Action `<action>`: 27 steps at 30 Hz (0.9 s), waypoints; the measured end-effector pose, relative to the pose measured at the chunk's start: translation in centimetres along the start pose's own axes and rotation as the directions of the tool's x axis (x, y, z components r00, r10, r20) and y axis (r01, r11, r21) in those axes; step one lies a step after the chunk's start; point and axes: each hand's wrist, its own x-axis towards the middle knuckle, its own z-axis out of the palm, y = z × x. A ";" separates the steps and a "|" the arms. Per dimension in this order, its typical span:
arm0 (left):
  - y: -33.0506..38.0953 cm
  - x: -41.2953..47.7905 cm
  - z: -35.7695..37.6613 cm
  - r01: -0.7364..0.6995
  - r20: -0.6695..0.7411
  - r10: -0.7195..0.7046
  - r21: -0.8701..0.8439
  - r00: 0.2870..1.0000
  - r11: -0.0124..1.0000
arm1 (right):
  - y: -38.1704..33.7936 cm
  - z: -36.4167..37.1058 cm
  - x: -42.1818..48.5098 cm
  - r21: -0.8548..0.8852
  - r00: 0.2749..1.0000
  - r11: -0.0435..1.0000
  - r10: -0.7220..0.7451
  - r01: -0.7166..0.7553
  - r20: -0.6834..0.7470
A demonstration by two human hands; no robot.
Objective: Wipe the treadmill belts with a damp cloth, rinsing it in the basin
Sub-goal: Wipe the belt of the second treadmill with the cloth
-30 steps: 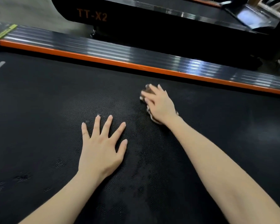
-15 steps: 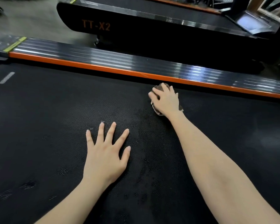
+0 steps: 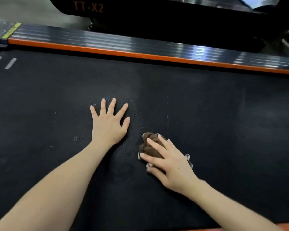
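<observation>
The black textured treadmill belt [image 3: 223,130] fills most of the view. My left hand [image 3: 108,124] lies flat on it near the middle, fingers spread and straight. Just right of it and nearer to me, my right hand [image 3: 168,160] presses a bunched brown cloth [image 3: 148,144] onto the belt, fingers curled over the wad. Part of the cloth shows beyond my fingertips and a pale edge sticks out by my wrist. No basin is in view.
An orange strip with a ribbed dark side rail [image 3: 140,45] borders the belt's far edge. Beyond it stands a second black treadmill [image 3: 140,12] marked TT-X2. White marks [image 3: 10,63] sit on the belt at far left. Grey floor shows at top left.
My right hand has dragged the cloth from beside the orange rail back toward me across the belt. My left hand stays flat in about the same spot. The view has tilted down.
</observation>
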 end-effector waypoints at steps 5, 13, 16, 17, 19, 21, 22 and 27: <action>0.2 -1.3 -1.3 0.024 0.015 -0.023 -0.091 1.000 0.996 | 1.5 -0.1 4.6 -0.027 0.973 0.973 0.229 -0.228 0.021; -3.0 -12.9 -2.9 0.063 0.077 -0.061 -0.032 0.995 0.997 | -4.6 1.1 2.7 -0.008 0.958 0.961 0.277 -0.277 0.076; -4.2 -14.1 -2.0 0.025 0.079 -0.025 0.004 0.997 1.000 | -8.0 1.1 -1.6 0.000 0.981 0.997 0.081 -0.083 0.175; -4.3 -14.1 -1.9 0.022 0.068 -0.022 0.001 0.997 1.000 | -7.6 0.7 -2.7 -0.003 0.978 0.996 0.089 -0.090 0.187; -4.3 -14.0 -1.8 0.018 0.076 -0.017 -0.011 0.997 1.000 | -5.7 -0.8 -5.2 0.030 0.963 0.974 0.216 -0.223 0.160; -4.4 -14.1 -1.7 0.013 0.067 -0.011 -0.018 0.998 1.000 | -3.8 -2.2 -7.8 0.066 0.916 0.916 0.389 -0.396 0.098; -4.4 -14.1 -1.7 0.013 0.060 -0.012 -0.022 0.998 1.000 | -3.1 -2.7 -8.9 0.071 0.874 0.872 0.477 -0.484 0.097; -4.2 -13.9 -1.6 0.023 0.068 -0.019 -0.053 0.998 0.998 | -6.6 -1.7 -5.8 -0.033 0.803 0.810 0.585 -0.586 0.115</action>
